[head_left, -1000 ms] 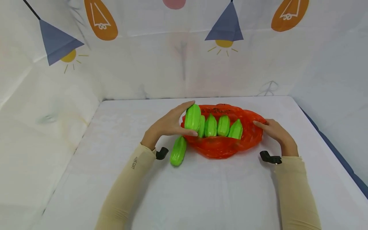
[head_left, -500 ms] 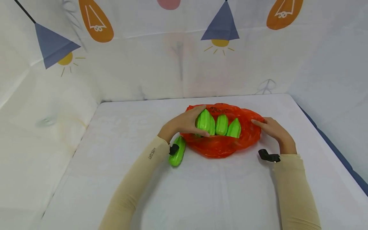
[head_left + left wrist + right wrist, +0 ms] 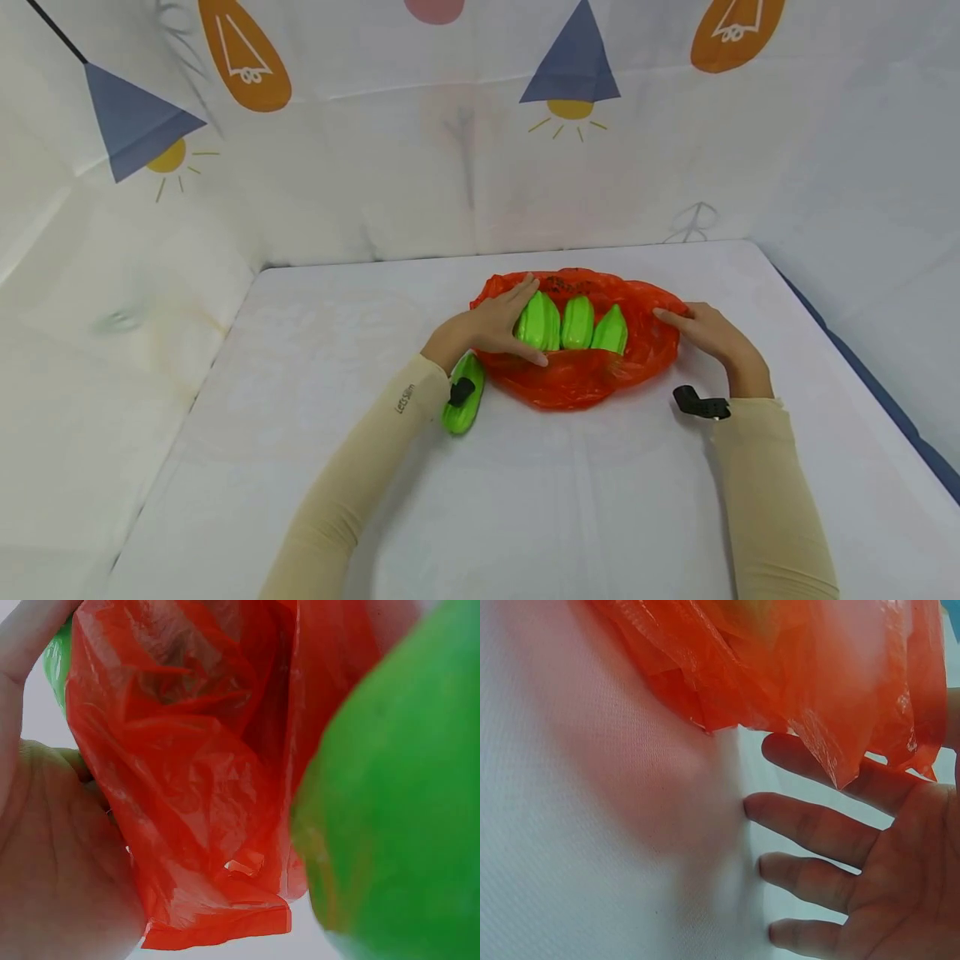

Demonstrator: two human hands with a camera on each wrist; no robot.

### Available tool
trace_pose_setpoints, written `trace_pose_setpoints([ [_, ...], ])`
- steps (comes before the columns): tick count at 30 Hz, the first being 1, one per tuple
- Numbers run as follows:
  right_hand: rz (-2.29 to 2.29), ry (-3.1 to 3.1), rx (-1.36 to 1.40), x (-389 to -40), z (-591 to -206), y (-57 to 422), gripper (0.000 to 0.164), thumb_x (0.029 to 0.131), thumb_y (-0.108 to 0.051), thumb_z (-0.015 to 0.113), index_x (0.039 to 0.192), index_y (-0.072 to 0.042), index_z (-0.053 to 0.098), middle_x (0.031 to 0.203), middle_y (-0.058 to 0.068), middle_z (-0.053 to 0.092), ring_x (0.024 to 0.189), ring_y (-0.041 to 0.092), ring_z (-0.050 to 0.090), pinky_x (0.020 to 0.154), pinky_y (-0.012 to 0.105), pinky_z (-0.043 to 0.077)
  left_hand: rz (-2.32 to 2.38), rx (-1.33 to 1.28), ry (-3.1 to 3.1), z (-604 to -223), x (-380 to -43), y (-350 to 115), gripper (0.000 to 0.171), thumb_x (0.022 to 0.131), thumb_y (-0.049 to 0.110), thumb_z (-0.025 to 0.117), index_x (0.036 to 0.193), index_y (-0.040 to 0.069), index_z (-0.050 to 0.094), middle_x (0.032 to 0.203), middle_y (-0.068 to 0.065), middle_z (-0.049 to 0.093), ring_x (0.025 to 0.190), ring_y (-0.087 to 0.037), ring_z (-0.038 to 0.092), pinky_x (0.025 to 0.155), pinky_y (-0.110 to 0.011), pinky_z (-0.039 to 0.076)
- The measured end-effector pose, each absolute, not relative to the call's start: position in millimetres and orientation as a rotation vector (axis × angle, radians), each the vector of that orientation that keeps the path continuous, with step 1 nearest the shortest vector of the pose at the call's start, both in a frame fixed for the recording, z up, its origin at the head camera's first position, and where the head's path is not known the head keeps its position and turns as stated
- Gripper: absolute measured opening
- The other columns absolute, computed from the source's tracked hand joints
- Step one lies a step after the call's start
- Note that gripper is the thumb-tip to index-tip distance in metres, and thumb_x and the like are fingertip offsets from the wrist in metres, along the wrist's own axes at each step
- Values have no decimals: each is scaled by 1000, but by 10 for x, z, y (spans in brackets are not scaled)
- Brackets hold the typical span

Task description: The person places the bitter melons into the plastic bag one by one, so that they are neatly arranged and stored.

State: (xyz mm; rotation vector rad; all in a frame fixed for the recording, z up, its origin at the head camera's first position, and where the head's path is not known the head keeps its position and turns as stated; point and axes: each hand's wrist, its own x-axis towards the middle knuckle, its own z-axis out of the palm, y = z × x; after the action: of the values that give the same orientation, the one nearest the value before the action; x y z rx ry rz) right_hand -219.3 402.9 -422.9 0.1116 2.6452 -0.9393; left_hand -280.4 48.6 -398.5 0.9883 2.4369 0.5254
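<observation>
A red plastic bag (image 3: 577, 379) lies on the table with its mouth spread. Several bright green ridged fruits, shaped like star fruit (image 3: 577, 322), sit side by side in it. My left hand (image 3: 491, 325) is at the bag's left side, thumb and fingers spread around the leftmost fruit (image 3: 534, 321); its palm shows beside the red plastic in the left wrist view. My right hand (image 3: 712, 337) pinches the bag's right edge between thumb and forefinger, its other fingers stretched out. One more star fruit (image 3: 463, 412) lies on the table under my left wrist.
The white-covered table (image 3: 585, 517) extends around the bag. White sheeting with printed lamps (image 3: 570, 67) hangs behind and at the sides. A dark blue strip (image 3: 862, 375) runs along the table's right edge.
My left hand has moved right, carrying a star fruit into the bag, and its fingers have spread. The right hand keeps its hold on the bag's edge.
</observation>
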Motion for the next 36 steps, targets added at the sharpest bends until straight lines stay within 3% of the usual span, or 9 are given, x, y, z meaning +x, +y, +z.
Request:
trace_pose_setpoints([
  [14, -918, 2643, 126, -2198, -4222, 4019, 85, 98, -63, 35, 144, 7, 36, 143, 32, 41, 132, 49, 34, 106, 69, 32, 592, 958, 2398, -4027, -2815, 470, 126, 73, 67, 73, 157, 27, -11, 165, 10, -14, 153, -21, 6, 122, -54, 15],
  [36, -923, 2645, 111, -2195, -4237, 4034, 83, 97, -63, 35, 144, 6, 38, 142, 31, 42, 132, 48, 35, 106, 68, 34, 518, 959, 2438, -4002, -2783, 459, 129, 72, 71, 70, 157, 21, -14, 166, 6, -11, 153, -19, 0, 123, -47, 12],
])
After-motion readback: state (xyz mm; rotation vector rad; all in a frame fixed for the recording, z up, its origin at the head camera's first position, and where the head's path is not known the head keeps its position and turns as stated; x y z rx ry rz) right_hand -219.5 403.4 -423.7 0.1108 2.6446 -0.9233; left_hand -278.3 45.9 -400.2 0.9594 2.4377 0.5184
